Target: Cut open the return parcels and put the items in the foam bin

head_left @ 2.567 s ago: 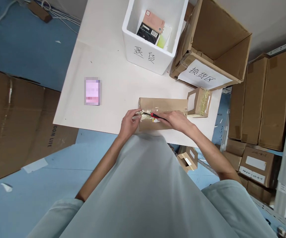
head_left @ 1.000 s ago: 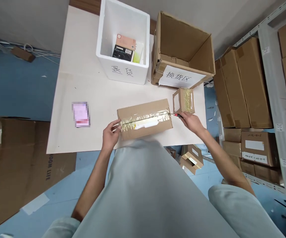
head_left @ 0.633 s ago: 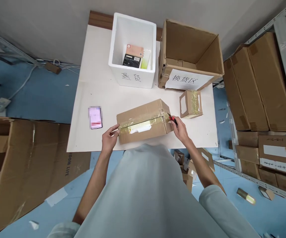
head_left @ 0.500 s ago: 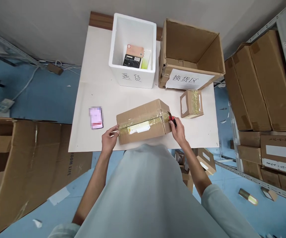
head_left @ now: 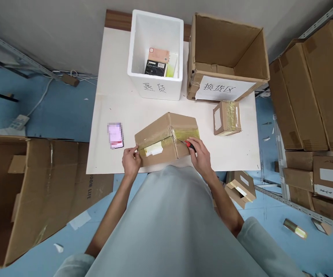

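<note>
A taped cardboard box (head_left: pixel 162 152) with a torn white label sits at the table's front, turned so that its taped right end shows. My left hand (head_left: pixel 132 159) pinches its near left corner. In my right hand (head_left: pixel 201 156) is a red and black utility knife (head_left: pixel 190 145), the fingers wrapped round its handle. The blade points left and touches or nearly touches the clear yellowish tape (head_left: pixel 185 134) on the end of the box; the exact contact is too small to tell.
A white foam bin (head_left: pixel 162 87) with several small packages and an open carton (head_left: pixel 231 86) stand at the back. A smaller taped box (head_left: pixel 227 118) lies right, a blurred phone (head_left: pixel 115 135) left. Stacked cartons (head_left: pixel 307 92) line the right; a large open carton (head_left: pixel 54 177) stands left.
The box has turned, bringing its right end further into view. My right hand has moved left and slightly down with the knife, whose blade now points across the end tape.
</note>
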The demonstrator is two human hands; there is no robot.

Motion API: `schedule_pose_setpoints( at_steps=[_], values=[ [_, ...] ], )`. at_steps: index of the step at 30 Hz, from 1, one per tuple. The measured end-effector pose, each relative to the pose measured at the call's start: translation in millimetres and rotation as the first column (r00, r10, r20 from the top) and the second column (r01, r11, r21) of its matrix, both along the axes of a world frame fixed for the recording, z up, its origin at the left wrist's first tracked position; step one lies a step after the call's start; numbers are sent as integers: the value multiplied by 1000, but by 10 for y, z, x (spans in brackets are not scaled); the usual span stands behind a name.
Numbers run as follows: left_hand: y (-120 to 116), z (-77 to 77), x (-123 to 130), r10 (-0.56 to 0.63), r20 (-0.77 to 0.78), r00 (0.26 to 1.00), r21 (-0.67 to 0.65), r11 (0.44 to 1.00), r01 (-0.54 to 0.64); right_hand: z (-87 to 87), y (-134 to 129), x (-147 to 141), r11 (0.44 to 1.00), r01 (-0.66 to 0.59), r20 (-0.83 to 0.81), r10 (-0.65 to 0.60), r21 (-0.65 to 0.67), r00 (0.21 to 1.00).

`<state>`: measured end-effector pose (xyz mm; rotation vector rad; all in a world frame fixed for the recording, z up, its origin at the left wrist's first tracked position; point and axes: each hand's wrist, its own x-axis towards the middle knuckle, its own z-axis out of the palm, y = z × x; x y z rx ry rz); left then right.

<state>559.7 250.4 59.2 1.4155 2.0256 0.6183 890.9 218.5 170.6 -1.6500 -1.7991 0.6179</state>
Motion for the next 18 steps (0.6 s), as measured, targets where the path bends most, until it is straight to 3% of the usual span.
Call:
schedule_pose_setpoints(
  at_steps=[6, 13, 16, 18],
  values=[
    [28, -201, 415, -67, 180, 981, -115, 989, 89, 204, 159, 123, 999, -52, 255, 48, 12, 966],
    [95, -421, 1168, -169, 463, 870, -206, 934, 291, 448, 303, 231, 982, -180, 449, 190, -65, 873],
    [69, -431, 1288, -189, 513, 837, -236, 907, 349, 476, 310, 262, 970, -218, 477, 244, -109, 845],
    [80, -353, 1235, -171, 518, 838, -255, 904, 342, 504, 277, 284, 966, -230, 478, 259, -119, 839]
  ],
)
